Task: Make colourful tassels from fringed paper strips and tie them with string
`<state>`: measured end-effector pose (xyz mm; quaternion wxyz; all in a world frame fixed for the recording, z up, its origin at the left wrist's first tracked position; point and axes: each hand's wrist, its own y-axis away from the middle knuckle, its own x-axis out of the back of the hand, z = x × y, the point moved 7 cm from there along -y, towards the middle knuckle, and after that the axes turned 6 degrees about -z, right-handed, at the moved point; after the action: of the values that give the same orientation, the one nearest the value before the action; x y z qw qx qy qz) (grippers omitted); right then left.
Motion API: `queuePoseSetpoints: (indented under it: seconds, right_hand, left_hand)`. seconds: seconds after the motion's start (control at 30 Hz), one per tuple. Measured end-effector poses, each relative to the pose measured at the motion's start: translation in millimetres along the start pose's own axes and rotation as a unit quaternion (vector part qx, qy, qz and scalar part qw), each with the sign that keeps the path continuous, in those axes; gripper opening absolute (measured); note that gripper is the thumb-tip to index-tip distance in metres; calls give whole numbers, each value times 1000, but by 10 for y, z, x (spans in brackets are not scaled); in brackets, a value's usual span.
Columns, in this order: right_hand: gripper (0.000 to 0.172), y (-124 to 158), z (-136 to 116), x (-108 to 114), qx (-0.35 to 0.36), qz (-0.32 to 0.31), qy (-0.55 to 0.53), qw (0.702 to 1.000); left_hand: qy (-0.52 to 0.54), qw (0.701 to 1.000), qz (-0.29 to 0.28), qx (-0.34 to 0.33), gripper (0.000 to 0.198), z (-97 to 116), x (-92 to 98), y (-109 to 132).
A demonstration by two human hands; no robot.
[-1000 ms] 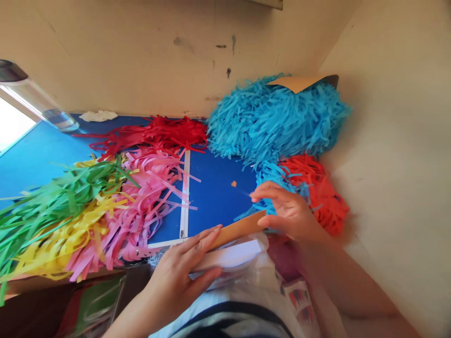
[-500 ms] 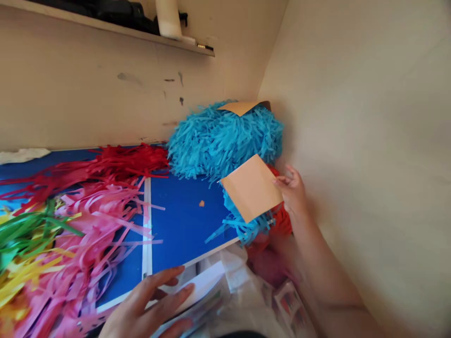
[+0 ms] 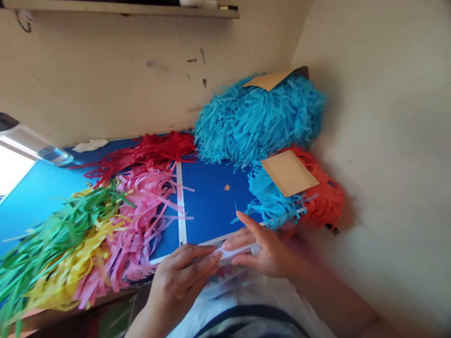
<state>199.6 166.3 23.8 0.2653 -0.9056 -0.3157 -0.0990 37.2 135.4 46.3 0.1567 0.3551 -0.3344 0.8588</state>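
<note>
Both my hands meet at the table's near edge, over my lap. Between them lies a narrow white sheet-like edge [image 3: 235,253] with clear plastic around it; its exact kind is hard to make out. The fingers of my left hand [image 3: 185,277] are pressed together on its left end. My right hand [image 3: 266,249] pinches the right end with thumb and fingers, one finger raised. Beyond, a square of tan paper [image 3: 291,173] rests on a light-blue tissue fringe bundle [image 3: 275,204] and a red-orange one [image 3: 324,197].
A big light-blue fringed piece [image 3: 257,122] stands in the corner, another tan paper [image 3: 269,80] on top. Leftward on the blue table [image 3: 211,202] lie red [image 3: 162,150], pink [image 3: 144,202], yellow [image 3: 77,263] and green [image 3: 66,225] fringes. A clear bottle [image 3: 38,145] is at far left, a shelf [image 3: 123,9] above.
My right hand has let go of the tan paper square, which now lies on the fringes, and has come down beside my left hand. Both hands have closed on the white-edged thing.
</note>
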Motion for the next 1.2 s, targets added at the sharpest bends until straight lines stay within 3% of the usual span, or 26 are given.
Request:
queuePoseSetpoints:
  seconds: [0.2,0.33,0.67,0.77,0.83,0.9,0.97,1.07,1.13,1.2]
  right_hand:
    - [88,6,335,24,-54,68,-104,991]
    - [86,8,370,7,-68,87,-123,986]
    - [87,-42,159,51,-10,76,-165,983]
    - [82,67,76,276,-19,171,-79,982]
    - [65,214,-79,406,-16,281,-46,959]
    - [43,325,-208,348,-13,340,-109,934]
    - [32,324,-183,68,-61,318,-269,907]
    - [32,284,27,-516,-210,265,-488,805]
    - [32,284,152,-727,-273,282,-522,758]
    - [32,279,230,-782,-289,316,-516,742]
  left_hand:
    - [35,997,49,41,25,-216,46,156]
    - [34,996,66,54,24,-292,21,215]
    - [-99,994,48,5,27,121,211,242]
    - [-117,991,70,16,25,157,195,265]
    - [-132,987,83,35,28,157,163,291]
    - [-142,983,99,55,30,156,145,324]
    - [-146,981,102,74,30,148,125,351]
    - [-158,980,96,73,29,162,101,375]
    - [-168,979,95,61,30,182,90,388]
    - [-174,978,96,58,33,188,75,405]
